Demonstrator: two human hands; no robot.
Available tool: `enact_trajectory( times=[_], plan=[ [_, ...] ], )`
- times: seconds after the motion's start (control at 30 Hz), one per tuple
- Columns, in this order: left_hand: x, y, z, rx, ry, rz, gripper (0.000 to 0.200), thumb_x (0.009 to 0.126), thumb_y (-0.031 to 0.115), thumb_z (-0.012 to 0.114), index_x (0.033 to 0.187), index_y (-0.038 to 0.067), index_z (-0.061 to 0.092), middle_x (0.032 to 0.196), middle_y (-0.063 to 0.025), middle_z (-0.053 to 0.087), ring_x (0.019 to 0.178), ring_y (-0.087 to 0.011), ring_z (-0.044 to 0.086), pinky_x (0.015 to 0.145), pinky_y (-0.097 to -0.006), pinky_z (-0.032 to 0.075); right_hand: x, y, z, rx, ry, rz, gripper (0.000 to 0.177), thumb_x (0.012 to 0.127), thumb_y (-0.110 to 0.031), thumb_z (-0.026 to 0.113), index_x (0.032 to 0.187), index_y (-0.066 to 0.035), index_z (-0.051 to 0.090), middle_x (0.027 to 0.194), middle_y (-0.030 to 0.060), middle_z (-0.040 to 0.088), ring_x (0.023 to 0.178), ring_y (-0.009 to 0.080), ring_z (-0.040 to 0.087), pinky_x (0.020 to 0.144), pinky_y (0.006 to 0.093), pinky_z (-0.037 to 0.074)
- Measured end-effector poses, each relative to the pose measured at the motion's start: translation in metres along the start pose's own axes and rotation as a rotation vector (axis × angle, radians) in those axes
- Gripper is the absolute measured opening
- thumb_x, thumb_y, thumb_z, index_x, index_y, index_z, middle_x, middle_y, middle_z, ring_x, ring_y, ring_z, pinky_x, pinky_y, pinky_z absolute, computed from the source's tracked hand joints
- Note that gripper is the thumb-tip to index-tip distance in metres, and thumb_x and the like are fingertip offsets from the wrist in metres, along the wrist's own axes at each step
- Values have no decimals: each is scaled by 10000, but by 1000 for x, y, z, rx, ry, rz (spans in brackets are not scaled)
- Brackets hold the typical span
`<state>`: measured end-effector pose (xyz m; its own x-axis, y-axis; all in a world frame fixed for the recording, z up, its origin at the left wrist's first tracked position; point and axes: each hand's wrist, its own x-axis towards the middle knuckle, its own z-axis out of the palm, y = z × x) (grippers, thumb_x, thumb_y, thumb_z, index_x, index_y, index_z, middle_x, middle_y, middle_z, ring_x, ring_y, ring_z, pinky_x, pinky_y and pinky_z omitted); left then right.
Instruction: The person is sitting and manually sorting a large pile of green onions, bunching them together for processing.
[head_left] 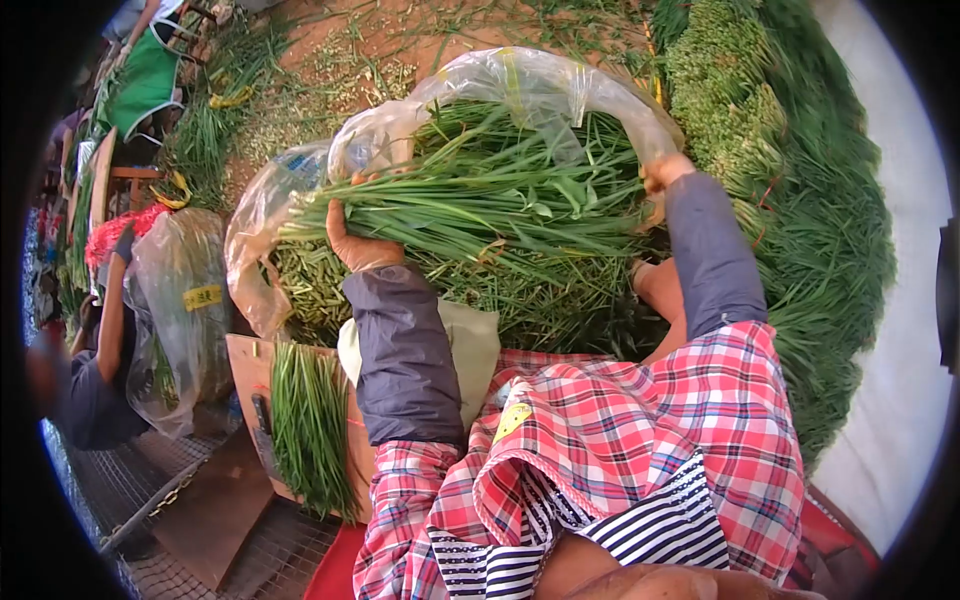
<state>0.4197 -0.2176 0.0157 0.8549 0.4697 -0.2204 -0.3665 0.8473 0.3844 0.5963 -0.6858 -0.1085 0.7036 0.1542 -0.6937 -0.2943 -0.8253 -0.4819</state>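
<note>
My left hand (362, 243) is closed around the pale end of a bunch of long green stalks (480, 205) that look like garlic chives. The bunch lies sideways across the mouth of a large clear plastic bag (540, 75), its leafy tips toward the right. At the bag's right side my right hand (668, 172) is closed on the plastic rim, near those tips; its fingers are partly hidden. Inside the bag, short cut green pieces (310, 285) and loose leaves show below the bunch.
On a wooden board (245, 375) at lower left lie another green bunch (305, 430) and a dark-handled knife (262, 415). Heaped greens (820, 210) line the right, beside a white sheet (900, 400). At left, another person's arm (112, 310) is by a filled plastic bag (185, 300).
</note>
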Motion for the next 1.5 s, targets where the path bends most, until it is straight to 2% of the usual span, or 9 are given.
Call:
enact_trajectory(
  times=[0.1,0.3,0.4,0.47,0.6,0.83,1.0,1.3,1.5],
  plan=[
    [-10,8,-4,-53,-5,-7,454,776,302,553,1085,-30,525,1008,-150,595,961,-305,553,891,-500,418,-111,-103,-23,819,22,-212,440,701,-439,707,874,-40,637,682,72,646,603,185,631,578,327,489],
    [-37,1,-9,-49,231,-43,431,759,293,567,1055,-20,548,993,-146,603,936,-303,564,869,-485,436,-163,-141,-4,506,-235,-580,959,619,-613,654,1315,-28,349,1236,138,487,1116,173,473,869,291,396],
    [-55,-7,-7,-79,200,-97,404,749,270,577,1029,-20,553,972,-158,609,914,-306,569,862,-476,443,-172,-135,32,864,-409,-527,937,703,-342,735,1399,-97,157,1346,128,357,1172,172,382,927,286,342],
    [-68,-14,-3,-103,204,-144,393,747,265,580,1016,-20,554,968,-164,609,910,-305,570,858,-474,445,-178,-133,84,376,-394,-719,936,678,-180,736,1403,-97,149,1336,112,365,1141,188,399,936,304,341],
    [-96,-22,-1,-181,213,-244,392,768,290,584,1033,2,556,996,-153,602,902,-307,574,852,-480,451,-294,-169,145,484,-748,-119,914,619,-140,746,1356,-45,214,1149,127,538,1044,222,500,908,315,384],
    [-137,-8,-16,651,579,-572,609,791,223,624,1324,134,345,1397,-166,256,1287,-353,235,1028,-444,244,-322,-163,115,-223,-89,-724,953,642,-238,717,1386,-79,142,1085,220,548,1002,306,539,897,320,398],
    [-186,-4,25,1159,-914,-69,1022,590,130,780,1397,110,153,1418,-147,220,1293,-254,243,1032,-392,260,-334,-169,130,-209,-305,-586,944,658,-225,707,1395,-79,136,1339,205,354,1201,289,395,995,308,302],
    [-221,-66,8,1514,-877,-12,827,605,295,736,1306,164,317,1000,-102,627,997,-278,564,1010,-508,219,-387,-182,123,583,-219,-487,816,686,-62,722,1366,-80,272,1218,42,460,1031,122,471,904,262,377],
    [-203,-68,-17,1609,-824,-466,510,623,340,724,1050,118,553,882,-146,629,836,-301,601,714,-356,470,-376,-177,97,799,27,-466,653,718,21,662,1305,-100,404,985,13,564,757,89,540,701,227,464]
  ],
)
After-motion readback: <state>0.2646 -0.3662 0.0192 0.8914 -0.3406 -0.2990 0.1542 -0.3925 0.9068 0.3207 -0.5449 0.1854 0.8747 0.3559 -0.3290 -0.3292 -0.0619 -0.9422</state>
